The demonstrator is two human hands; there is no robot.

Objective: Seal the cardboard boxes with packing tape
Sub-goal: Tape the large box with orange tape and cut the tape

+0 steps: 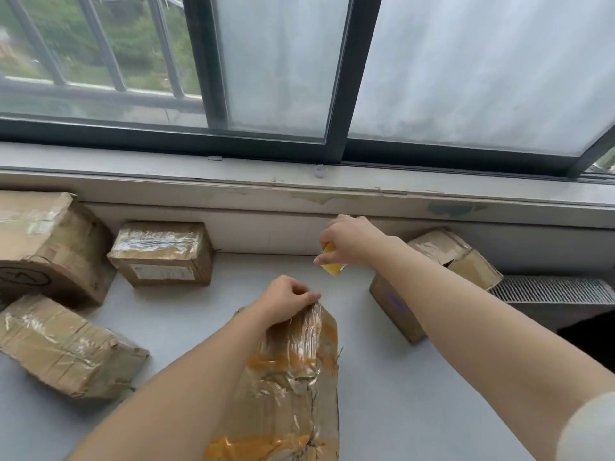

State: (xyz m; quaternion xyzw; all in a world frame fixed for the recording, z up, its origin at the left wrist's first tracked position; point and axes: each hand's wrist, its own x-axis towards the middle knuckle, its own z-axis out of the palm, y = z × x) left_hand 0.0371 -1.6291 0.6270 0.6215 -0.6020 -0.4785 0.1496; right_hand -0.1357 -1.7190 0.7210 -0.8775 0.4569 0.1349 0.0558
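Box (293, 377) far edge: left hand (289, 301) pinches | right hand (349, 242), apart, grips tape (332, 266)

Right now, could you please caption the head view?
Left hand grips a taped box; right hand holds a yellow object.

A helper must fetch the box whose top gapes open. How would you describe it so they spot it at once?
Follow the window sill rightward to the ribbed grille below it. Just left of the grille, behind the right forearm, stands the open box. Unlike the taped-over boxes nearby, its top flaps part at a dark gap, and its side bears a purple mark.
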